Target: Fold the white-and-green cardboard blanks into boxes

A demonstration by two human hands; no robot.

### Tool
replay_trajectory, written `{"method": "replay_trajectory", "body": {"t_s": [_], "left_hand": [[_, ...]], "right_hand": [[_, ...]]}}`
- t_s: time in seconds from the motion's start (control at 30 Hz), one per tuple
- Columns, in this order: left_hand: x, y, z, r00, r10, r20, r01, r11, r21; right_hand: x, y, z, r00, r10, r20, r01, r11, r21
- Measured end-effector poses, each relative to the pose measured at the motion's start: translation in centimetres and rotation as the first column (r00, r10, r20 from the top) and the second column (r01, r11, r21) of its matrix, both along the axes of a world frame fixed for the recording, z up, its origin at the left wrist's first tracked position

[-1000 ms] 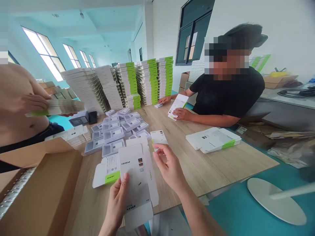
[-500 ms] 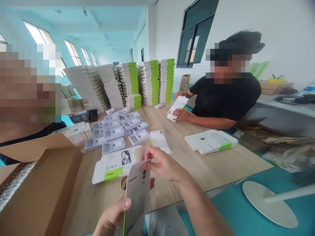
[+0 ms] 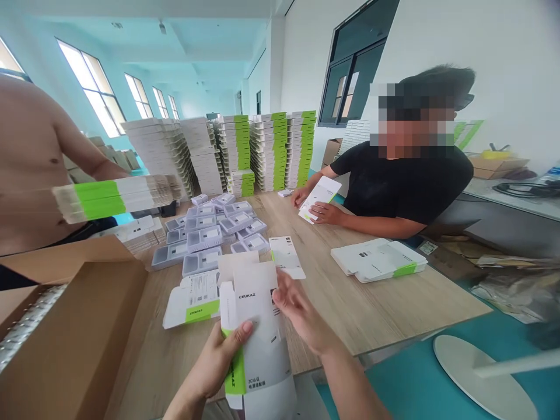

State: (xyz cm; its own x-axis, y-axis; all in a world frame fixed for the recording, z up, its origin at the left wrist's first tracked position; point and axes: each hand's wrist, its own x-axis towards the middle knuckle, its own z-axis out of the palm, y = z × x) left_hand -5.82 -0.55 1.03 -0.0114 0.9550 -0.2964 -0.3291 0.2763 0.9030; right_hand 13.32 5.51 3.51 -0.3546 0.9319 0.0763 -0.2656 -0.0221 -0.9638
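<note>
In my left hand is a white-and-green flat carton printed "CEUKAZ", thumb across its front and fingers behind it. Its end flaps stick out at the top and bottom. My right hand is at the carton's upper right edge, thumb on the front and fingers curled beside the edge. Just beyond, on the table, lies another flat carton with a green band. One more white carton lies ahead of my right hand. Several pale plastic trays are piled behind these.
Tall stacks of cartons stand at the table's back. An open cardboard box fills the near left. More flat cartons lie at right. A co-worker in black holds a carton; a shirtless person stands left by a bundled carton stack.
The carton in my hands has turned to show its wide front and opened-out flaps. My right hand has moved down and right along its edge. At left, a green-banded carton bundle has appeared.
</note>
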Motion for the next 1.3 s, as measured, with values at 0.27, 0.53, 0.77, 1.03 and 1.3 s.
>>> {"method": "replay_trajectory", "body": {"t_s": [0.27, 0.53, 0.77, 1.03, 1.3], "left_hand": [[0.2, 0.8, -1.2, 0.941, 0.081, -0.329, -0.017, 0.981, 0.194], [1.5, -0.1, -0.4, 0.935, 0.281, -0.215, -0.205, 0.926, 0.316], [1.6, -1.3, -1.4, 0.994, 0.086, -0.064, -0.062, 0.95, 0.306], [2.1, -3.3, -3.3, 0.979, 0.202, 0.016, -0.202, 0.968, 0.145], [3.7, -4.6, -4.8, 0.936, 0.351, 0.002, -0.349, 0.932, 0.1]], "right_hand": [[-2.8, -1.8, -2.5, 0.997, -0.023, -0.076, 0.007, 0.979, -0.203], [-1.4, -2.4, -1.9, 0.999, 0.001, 0.039, 0.002, 0.997, -0.073], [0.1, -3.0, -2.5, 0.98, -0.111, 0.163, 0.089, 0.987, 0.137], [0.4, -5.9, -5.0, 0.964, -0.244, 0.104, 0.249, 0.968, -0.037], [-1.6, -10.5, -8.3, 0.828, -0.554, 0.092, 0.561, 0.824, -0.083]]}}
